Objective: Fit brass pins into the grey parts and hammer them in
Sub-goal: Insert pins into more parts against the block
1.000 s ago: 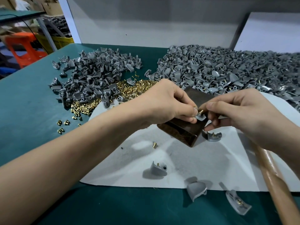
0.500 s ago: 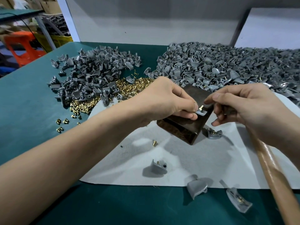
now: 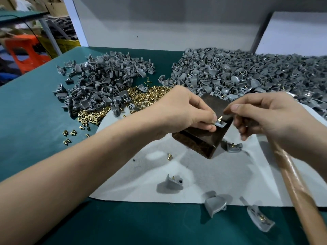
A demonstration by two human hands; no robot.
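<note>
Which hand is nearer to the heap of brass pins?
Left. The left hand is beside the heap of brass pins; the right hand lies farther right, past the dark block.

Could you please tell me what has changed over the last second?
The right hand let go of the pin and drew back a little to the right; the pin now stands free in the grey part. The left hand still pinches that part on the block; the hammer handle lies as before.

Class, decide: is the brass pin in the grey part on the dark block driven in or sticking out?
Sticking out: the brass pin stands above the grey part, its head clear of the surface.
</note>
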